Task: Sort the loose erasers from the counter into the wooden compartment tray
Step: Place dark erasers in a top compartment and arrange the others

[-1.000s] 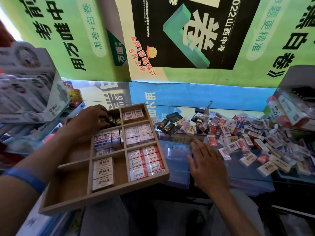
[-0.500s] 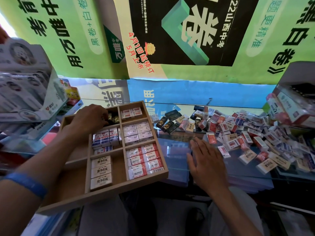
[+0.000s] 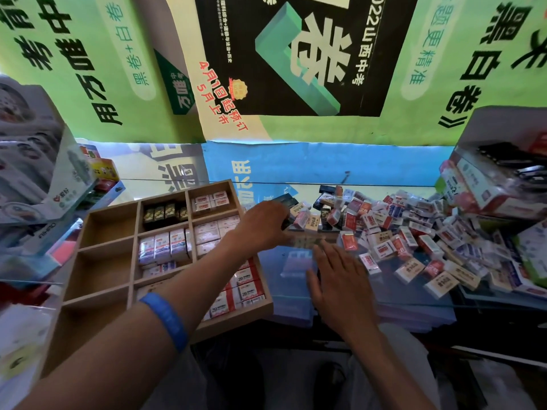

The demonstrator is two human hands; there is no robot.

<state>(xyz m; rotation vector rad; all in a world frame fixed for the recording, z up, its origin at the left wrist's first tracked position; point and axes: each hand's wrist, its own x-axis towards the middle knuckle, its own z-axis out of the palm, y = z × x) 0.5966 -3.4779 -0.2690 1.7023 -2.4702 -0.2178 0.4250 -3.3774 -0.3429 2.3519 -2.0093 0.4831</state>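
The wooden compartment tray (image 3: 102,263) sits at the left on the glass counter; several cells hold rows of erasers, among them black ones (image 3: 164,213) at the back and white 2B ones at the front right. The left column of cells is bare. My left hand (image 3: 262,224) reaches across the tray to the near edge of the loose eraser pile (image 3: 414,244), its fingers curled on a dark eraser (image 3: 286,223). My right hand (image 3: 340,279) lies flat on the glass, fingers straight, holding nothing.
Packaged stationery is stacked high at the left (image 3: 38,173) and in a clear box at the right (image 3: 497,184). Green and blue posters hang behind the counter. The glass counter's front edge (image 3: 414,303) runs just past my right hand.
My left hand has left the tray's back black-eraser cell and swung right to the pile, where it now closes on a dark eraser. The right hand has stayed on the glass.
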